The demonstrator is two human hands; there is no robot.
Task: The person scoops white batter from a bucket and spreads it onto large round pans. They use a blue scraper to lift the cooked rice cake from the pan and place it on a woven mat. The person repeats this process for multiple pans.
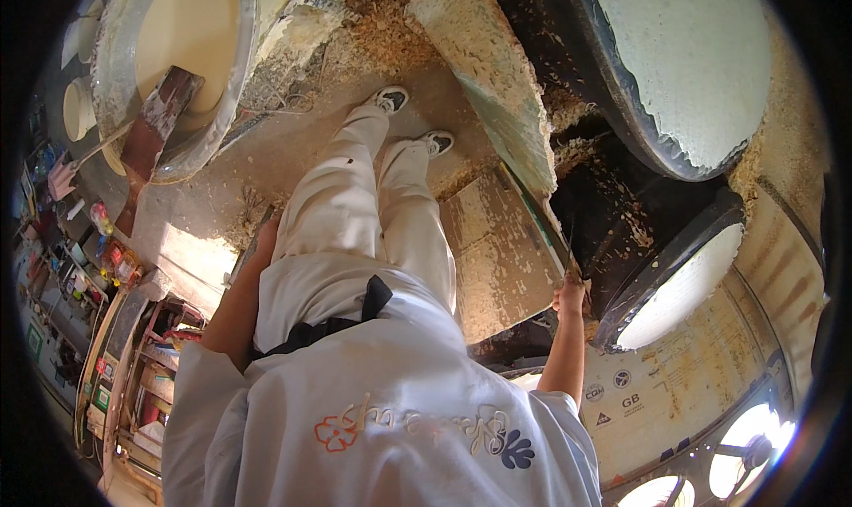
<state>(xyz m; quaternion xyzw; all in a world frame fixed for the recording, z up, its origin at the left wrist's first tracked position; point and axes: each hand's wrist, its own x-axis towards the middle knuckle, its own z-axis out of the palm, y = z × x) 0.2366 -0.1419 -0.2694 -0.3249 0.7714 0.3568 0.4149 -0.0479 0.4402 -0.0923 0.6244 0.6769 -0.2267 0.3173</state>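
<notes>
My right hand [570, 297] is closed around a thin, dark, blade-like tool [570, 244], which points away from me along the ragged edge of a crusted, pale board [502, 87]. Just right of that hand stands a black vat [639, 230] with a bright white surface inside. Farther off, a larger vat [599, 74] holds a pale, greenish-white surface [692, 67] wrinkled along its near edge. Down by my left thigh is my left hand [267, 237]; its fingers are mostly hidden, so I cannot tell whether it holds anything.
A stained cardboard sheet [492, 254] leans beside my legs. At far left, a wooden paddle [156, 124] rests across the rim of a large tub [246, 61] of cream-coloured liquid. Brown crumbly debris [379, 27] litters the floor ahead. Cluttered shelves [156, 374] stand at lower left.
</notes>
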